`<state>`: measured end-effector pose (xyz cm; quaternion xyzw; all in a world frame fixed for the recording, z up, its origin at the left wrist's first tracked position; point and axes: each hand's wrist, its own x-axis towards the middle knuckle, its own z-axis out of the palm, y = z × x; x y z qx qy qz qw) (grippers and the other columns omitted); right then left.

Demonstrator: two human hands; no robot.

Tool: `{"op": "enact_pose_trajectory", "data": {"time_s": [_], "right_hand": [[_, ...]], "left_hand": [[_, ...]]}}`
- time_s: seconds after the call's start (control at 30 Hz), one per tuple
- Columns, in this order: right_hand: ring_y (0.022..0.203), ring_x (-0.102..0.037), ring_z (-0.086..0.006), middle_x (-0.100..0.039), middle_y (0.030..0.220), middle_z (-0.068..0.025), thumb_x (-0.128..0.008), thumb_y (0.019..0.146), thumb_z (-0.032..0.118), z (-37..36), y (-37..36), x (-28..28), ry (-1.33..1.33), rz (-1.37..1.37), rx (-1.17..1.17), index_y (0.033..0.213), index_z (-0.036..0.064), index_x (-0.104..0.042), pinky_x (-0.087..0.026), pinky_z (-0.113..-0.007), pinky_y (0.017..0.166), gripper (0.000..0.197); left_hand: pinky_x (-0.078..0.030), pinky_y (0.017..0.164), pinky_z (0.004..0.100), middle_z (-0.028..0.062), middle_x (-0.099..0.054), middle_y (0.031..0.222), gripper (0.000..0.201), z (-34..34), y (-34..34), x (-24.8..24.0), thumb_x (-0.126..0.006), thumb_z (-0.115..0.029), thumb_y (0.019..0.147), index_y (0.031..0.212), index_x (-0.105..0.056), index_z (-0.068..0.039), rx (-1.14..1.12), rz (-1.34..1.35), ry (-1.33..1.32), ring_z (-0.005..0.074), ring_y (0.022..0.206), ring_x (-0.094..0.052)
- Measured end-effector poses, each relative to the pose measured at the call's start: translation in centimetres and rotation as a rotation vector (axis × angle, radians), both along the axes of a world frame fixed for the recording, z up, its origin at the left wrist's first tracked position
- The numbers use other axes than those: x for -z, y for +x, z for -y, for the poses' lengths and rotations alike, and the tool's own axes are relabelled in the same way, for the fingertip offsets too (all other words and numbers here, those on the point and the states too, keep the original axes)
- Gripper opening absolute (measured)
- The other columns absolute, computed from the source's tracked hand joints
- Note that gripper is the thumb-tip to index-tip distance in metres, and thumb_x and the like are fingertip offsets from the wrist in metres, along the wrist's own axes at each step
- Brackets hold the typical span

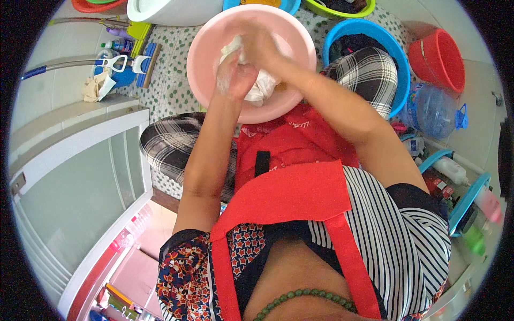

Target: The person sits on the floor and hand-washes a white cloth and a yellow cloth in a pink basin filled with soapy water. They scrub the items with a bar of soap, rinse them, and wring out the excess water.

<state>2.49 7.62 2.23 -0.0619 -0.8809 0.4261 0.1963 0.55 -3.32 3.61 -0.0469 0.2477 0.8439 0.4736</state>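
Observation:
A pink basin (199, 56) stands on the floor between my knees. In it lies a wet white cloth (262, 88), part of which rises between my two hands. My left hand (235, 76), wet and with whitish suds on the wrist, is closed on the cloth over the middle of the basin. Just above and to the right of it, my right hand (259, 47) presses against the same cloth; motion smears its fingers. A little yellowish-brown stuff shows at the basin's bottom, beside the cloth.
To the right stand a blue tub (402, 75) with dark clothes, a red bucket (439, 61), a large clear water bottle (432, 111) and a blue shelf rack (455, 206) of bottles. Brushes (150, 64) lean at the left, above a white-framed door (85, 176).

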Motion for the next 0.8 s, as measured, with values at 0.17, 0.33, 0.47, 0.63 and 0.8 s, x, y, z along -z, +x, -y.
{"op": "enact_pose_trajectory", "data": {"time_s": [0.17,0.33,0.47,0.63,0.8], "right_hand": [[0.099,-0.060,-0.0326,-0.063,0.105,-0.0212,-0.059,0.080,0.012,-4.8,1.0,-4.9,-0.407,-0.380,0.097,0.104,0.0040,-0.064,-0.044,-0.040,0.090,0.026],[0.085,-0.066,-0.0250,-0.066,0.089,-0.0126,-0.061,0.079,0.010,-0.9,4.9,-9.9,0.215,-0.464,0.096,0.099,0.0051,-0.065,-0.051,-0.035,0.074,0.021],[0.082,-0.065,-0.0280,-0.066,0.088,-0.0109,-0.068,0.075,0.015,0.2,6.7,-8.4,-0.130,-0.238,0.113,0.086,0.0039,-0.068,-0.052,-0.036,0.075,0.015],[0.080,-0.064,-0.0302,-0.065,0.084,-0.0112,-0.068,0.073,0.014,7.2,8.5,-7.0,0.113,-0.256,-0.118,0.081,0.0054,-0.066,-0.051,-0.038,0.074,0.012],[0.073,-0.065,-0.0339,-0.065,0.077,-0.0192,-0.064,0.076,0.016,1.7,3.6,-1.9,-0.041,0.059,0.316,0.089,0.0032,-0.064,-0.051,-0.041,0.069,0.019]], "left_hand": [[-0.030,0.109,0.0464,0.0140,-0.045,0.136,0.040,-0.8,0.0,-5.9,-0.039,-0.022,0.096,0.131,-0.043,-0.003,0.032,-0.102,-0.034,0.0299,0.128,-0.040],[-0.031,0.107,0.0477,0.0167,-0.043,0.135,0.056,-1.5,0.1,-8.5,-0.051,-0.039,0.091,0.135,-0.038,-0.005,0.030,-0.167,-0.074,0.0297,0.125,-0.042],[-0.027,0.107,0.0533,0.0204,-0.039,0.137,0.079,-1.0,0.0,-4.6,-0.062,-0.054,0.080,0.136,-0.036,-0.005,0.153,0.225,0.180,0.0350,0.123,-0.041],[-0.039,0.097,0.0480,0.0164,-0.050,0.122,0.058,2.1,-1.2,2.1,-0.055,-0.043,0.089,0.130,-0.043,-0.004,0.128,0.349,0.256,0.0275,0.113,-0.049],[-0.049,0.083,0.0391,0.0136,-0.055,0.116,0.043,1.6,0.3,4.3,-0.049,-0.038,0.094,0.119,-0.049,-0.003,0.119,0.171,0.029,0.0251,0.103,-0.056]]}}
